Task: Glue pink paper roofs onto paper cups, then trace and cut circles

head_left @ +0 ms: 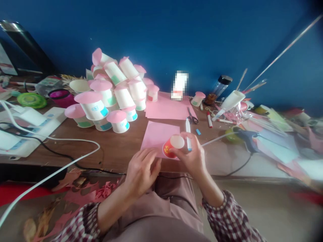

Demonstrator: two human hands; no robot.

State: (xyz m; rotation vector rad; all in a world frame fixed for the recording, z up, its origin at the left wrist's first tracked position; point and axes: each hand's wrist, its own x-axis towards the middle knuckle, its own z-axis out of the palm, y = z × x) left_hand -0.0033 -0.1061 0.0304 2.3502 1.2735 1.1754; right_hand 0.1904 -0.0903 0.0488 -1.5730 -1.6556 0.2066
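My right hand [195,154] grips a small red paper cup [169,150] with gold print, its pale round end tilted upward. The cup is just above a pink sheet [157,132] near the table's front edge. My left hand [142,168] is beside the sheet's near left corner, fingers bent and thumb apart, holding nothing visible. A white marker [188,127] with a blue end is by my right fingers, which partly cover it; whether they touch it I cannot tell. A small blue cap [198,132] lies to its right.
On the left, white paper cups [124,97] with pink cone tops stand piled. Scissors [192,116] and a red marker [209,120] lie behind my right hand. A power strip [47,124] and cables occupy the left; a glue gun [248,139] lies right. A phone [179,85] leans on the wall.
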